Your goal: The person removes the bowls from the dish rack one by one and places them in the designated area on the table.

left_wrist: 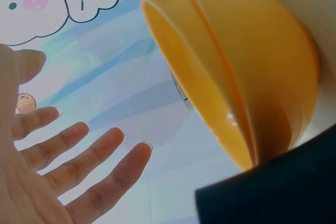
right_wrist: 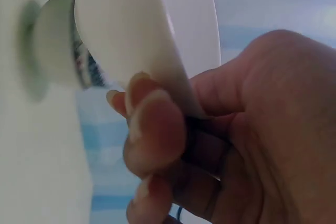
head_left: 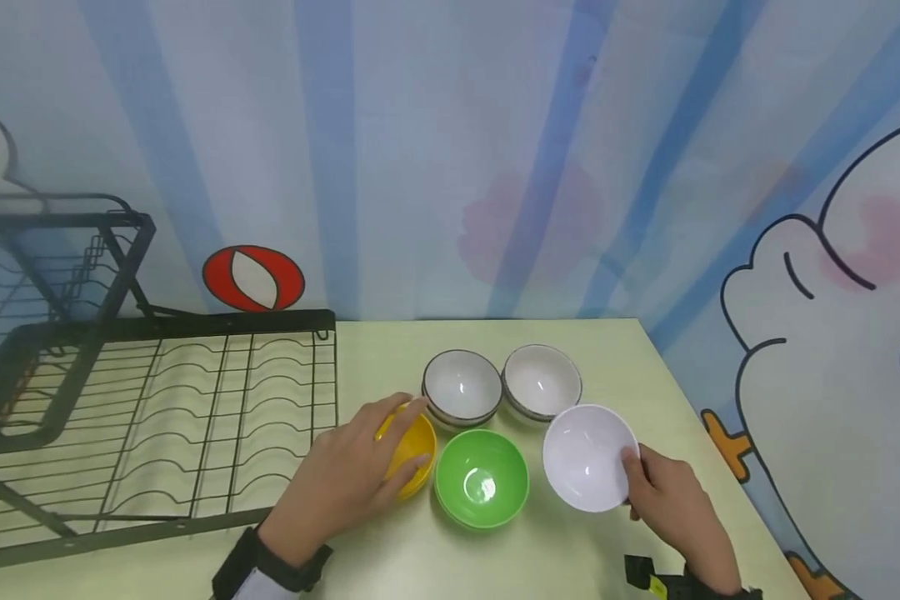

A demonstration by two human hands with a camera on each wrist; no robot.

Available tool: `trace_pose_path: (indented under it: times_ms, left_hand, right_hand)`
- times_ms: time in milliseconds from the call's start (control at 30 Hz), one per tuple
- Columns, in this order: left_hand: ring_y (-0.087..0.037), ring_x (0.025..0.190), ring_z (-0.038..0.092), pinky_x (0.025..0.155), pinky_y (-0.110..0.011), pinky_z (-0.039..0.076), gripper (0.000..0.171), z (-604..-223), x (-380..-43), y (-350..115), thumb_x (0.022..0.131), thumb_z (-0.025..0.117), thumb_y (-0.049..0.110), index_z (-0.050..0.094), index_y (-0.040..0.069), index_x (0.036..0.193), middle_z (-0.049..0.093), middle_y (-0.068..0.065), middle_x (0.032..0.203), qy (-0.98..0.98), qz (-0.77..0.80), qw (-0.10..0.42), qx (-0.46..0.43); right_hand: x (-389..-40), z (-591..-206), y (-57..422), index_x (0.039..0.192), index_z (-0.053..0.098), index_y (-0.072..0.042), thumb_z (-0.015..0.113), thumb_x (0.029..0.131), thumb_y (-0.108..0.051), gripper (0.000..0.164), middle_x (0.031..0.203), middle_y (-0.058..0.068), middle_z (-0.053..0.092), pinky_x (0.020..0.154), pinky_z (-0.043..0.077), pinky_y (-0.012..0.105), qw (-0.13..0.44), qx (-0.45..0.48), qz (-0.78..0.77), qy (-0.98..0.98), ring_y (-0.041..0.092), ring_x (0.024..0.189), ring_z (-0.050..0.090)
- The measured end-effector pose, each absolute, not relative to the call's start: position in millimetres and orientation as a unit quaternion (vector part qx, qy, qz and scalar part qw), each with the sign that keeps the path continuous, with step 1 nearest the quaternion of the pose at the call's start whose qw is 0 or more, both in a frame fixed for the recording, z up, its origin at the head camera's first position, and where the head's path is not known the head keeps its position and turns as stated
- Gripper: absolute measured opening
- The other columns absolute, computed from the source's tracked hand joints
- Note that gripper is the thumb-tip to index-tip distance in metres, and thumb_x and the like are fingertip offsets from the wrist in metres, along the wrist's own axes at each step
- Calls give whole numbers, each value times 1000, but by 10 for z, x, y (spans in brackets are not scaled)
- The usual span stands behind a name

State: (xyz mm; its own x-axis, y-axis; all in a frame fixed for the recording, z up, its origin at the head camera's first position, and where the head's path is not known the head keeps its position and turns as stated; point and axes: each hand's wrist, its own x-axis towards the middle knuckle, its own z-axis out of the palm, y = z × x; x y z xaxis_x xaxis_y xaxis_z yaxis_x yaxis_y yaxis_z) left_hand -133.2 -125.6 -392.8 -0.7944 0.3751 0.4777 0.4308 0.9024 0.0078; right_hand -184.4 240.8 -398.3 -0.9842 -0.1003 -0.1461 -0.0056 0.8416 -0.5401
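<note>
My right hand [head_left: 675, 496] pinches the rim of a plain white bowl [head_left: 587, 458], thumb on the inside and fingers beneath, as the right wrist view also shows. Over the yellow bowls [head_left: 418, 454] hovers my left hand [head_left: 356, 471], its fingers spread. In the left wrist view a gap separates that hand [left_wrist: 79, 177] from two nested yellow bowls [left_wrist: 262, 61]. A green bowl [head_left: 482, 479] stands between the hands. Behind it are two stacks of dark-rimmed white bowls, the left stack [head_left: 462, 385] and the right stack [head_left: 542, 381].
On the table's left side stands a dark metal dish rack [head_left: 228, 417] with wavy wire slots and a raised tier [head_left: 60, 221]. A printed curtain [head_left: 420, 167] hangs along the table's back edge and right side. Pale tabletop [head_left: 412, 554] shows in front of the bowls.
</note>
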Motion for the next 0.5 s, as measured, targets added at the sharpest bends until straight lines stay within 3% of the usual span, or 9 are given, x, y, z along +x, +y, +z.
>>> trace_pose_path:
  times_ms: [233,500]
  left_hand:
    - [-22,104,68,52,-28,55,60,-3862,-1340,-1311,91,67,42,49,17,142,60,-8,135,-940,-57,260,-212]
    - [-22,102,69,56,-30,57,58,-3879,-1336,-1326,92,66,42,51,16,141,61,-8,133,-938,-47,267,-215]
  right_hand:
    - [-1933,-4379,2566,104,62,4,37,103,-24,37,64,5,59,49,38,29,136,15,-284,949,17,55,52]
    - [-2002,-4652,2540,87,60,-2,35,104,-25,38,60,4,55,51,34,27,171,28,-324,930,18,54,46]
